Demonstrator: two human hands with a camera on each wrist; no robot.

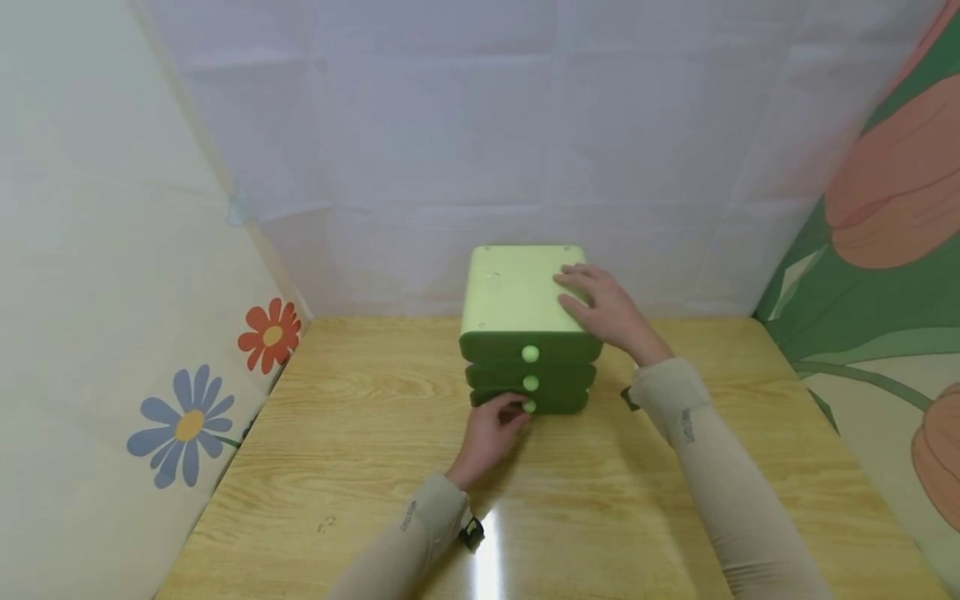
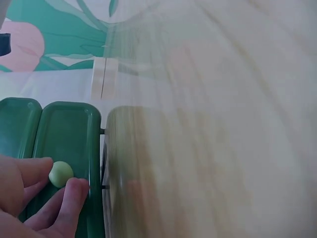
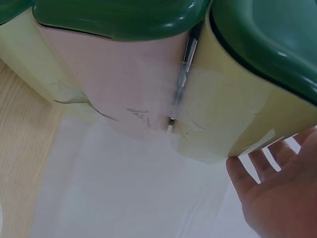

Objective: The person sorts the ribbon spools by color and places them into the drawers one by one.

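Note:
A small drawer cabinet (image 1: 517,287) with a pale green top and dark green drawer fronts stands on the table. Each front carries a round light green knob. My left hand (image 1: 491,433) is at the bottom drawer (image 1: 562,402), pinching its knob (image 2: 61,174) between thumb and fingers. Over the cabinet's right top edge lies my right hand (image 1: 603,308), its fingers spread and resting on the surface. From the right wrist view, that hand's fingers (image 3: 241,176) touch the yellowish top casing (image 3: 237,109), beside a pink middle casing (image 3: 114,79).
The wood-grain table (image 1: 360,467) reaches to a white cloth backdrop (image 1: 420,150) close behind the cabinet. A flower-printed panel (image 1: 97,292) stands at the left, and another with large tulips (image 1: 892,192) at the right.

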